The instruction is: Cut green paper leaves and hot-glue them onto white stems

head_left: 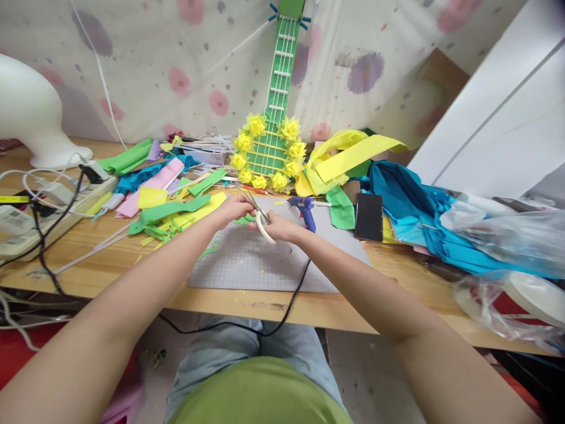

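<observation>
Two hands: my left hand (232,209) and right hand (279,227) meet over the grey mat (273,265) on the surface.
Right grip: closed on the scissors (260,217), blades pointing at the left hand.
Left grip: pinching a small green paper bit (244,219), held up so the blades reach it.
Glue gun (304,210): lying just beside, close to grab.
</observation>
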